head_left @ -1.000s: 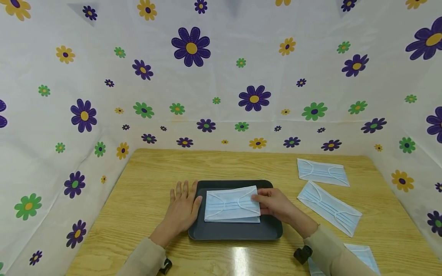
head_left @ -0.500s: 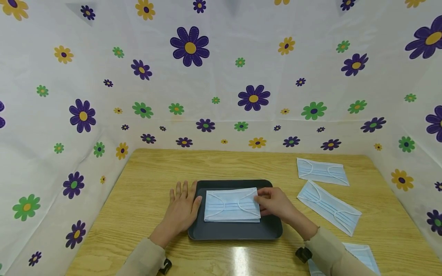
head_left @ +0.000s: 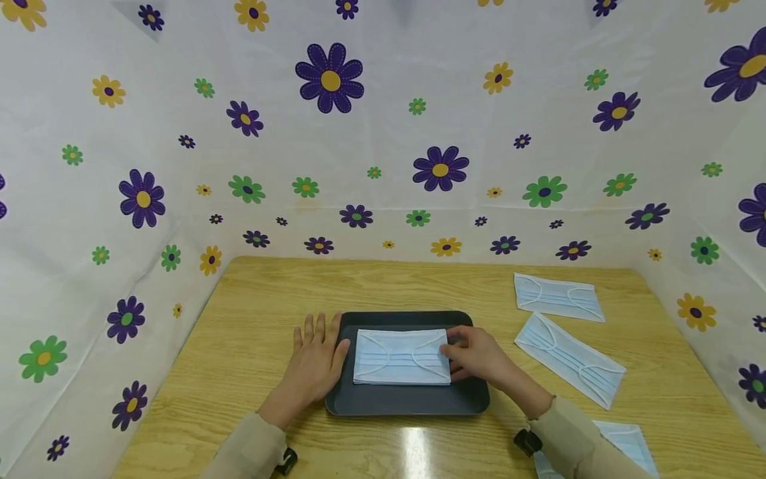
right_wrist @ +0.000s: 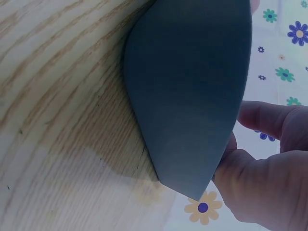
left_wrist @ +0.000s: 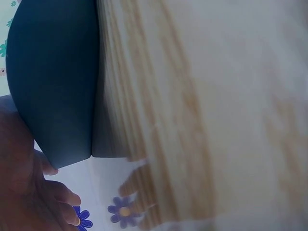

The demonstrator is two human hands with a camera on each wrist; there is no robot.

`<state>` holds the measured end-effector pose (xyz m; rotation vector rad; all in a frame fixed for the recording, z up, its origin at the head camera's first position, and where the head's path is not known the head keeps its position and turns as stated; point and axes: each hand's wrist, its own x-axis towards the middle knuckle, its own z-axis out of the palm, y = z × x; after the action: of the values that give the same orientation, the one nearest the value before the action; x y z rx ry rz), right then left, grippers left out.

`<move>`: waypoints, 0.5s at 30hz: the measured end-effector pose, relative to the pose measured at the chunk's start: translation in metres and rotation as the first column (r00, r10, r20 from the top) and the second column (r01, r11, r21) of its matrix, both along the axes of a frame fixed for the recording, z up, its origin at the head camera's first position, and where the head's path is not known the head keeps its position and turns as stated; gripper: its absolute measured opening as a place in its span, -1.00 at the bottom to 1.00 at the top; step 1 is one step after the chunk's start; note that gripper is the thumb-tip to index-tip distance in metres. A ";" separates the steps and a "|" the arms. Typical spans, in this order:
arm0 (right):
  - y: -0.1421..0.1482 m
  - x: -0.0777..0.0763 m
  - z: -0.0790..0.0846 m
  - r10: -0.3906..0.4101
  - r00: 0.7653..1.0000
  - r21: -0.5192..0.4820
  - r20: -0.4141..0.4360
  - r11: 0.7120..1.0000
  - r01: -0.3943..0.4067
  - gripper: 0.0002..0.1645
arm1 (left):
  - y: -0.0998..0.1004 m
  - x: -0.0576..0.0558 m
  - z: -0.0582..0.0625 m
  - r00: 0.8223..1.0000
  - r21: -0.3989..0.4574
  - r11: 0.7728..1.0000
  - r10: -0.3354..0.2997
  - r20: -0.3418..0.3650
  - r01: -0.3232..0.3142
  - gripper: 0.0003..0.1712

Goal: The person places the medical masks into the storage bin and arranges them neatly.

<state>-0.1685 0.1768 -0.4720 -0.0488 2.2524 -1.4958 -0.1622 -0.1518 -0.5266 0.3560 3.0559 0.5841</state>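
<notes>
Light-blue pleated face masks (head_left: pixel 401 359) with white ear loops lie in a neat stack inside a dark grey tray (head_left: pixel 413 402). At the stack's right edge, my right hand (head_left: pixel 475 354) pinches the top mask, thumb over its end and fingers curled beside it. My left hand (head_left: pixel 314 366) rests with fingers spread along the tray's left side, thumb at the rim. In both wrist views the tray's outer wall (left_wrist: pixel 53 82) blocks sight of the masks; the right wrist view shows the thumb and a finger of my right hand (right_wrist: pixel 269 168) beyond the rim.
To the right on the wooden table (head_left: pixel 287 286) lie further single masks: one at the back (head_left: pixel 559 297), one slanted in the middle (head_left: pixel 571 359), and one at the front (head_left: pixel 631 442) partly under the right sleeve. Flower-printed white sheeting (head_left: pixel 383 133) encloses the table's back and sides.
The top mask's right end has come down and now lies level with the stack, and my right hand lowered slightly with it. My left hand has stayed in place.
</notes>
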 end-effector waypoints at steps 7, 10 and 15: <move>-0.002 0.000 0.002 0.009 1.000 0.062 -0.015 0.998 -0.008 -0.38 | 0.000 0.000 0.001 1.000 -0.009 1.000 -0.002 0.003 0.002 -0.24; -0.002 0.000 0.002 0.016 0.999 0.085 -0.031 0.996 -0.013 -0.38 | 0.000 0.000 0.001 1.000 -0.010 1.000 -0.003 0.002 0.003 -0.25; -0.003 0.000 0.001 0.024 0.998 0.115 -0.051 0.993 -0.018 -0.38 | 0.000 0.000 0.001 1.000 -0.012 1.000 -0.002 0.000 0.002 -0.25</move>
<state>-0.1686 0.1742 -0.4709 -0.0775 2.3681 -1.3674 -0.1623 -0.1515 -0.5260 0.3585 3.0577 0.5662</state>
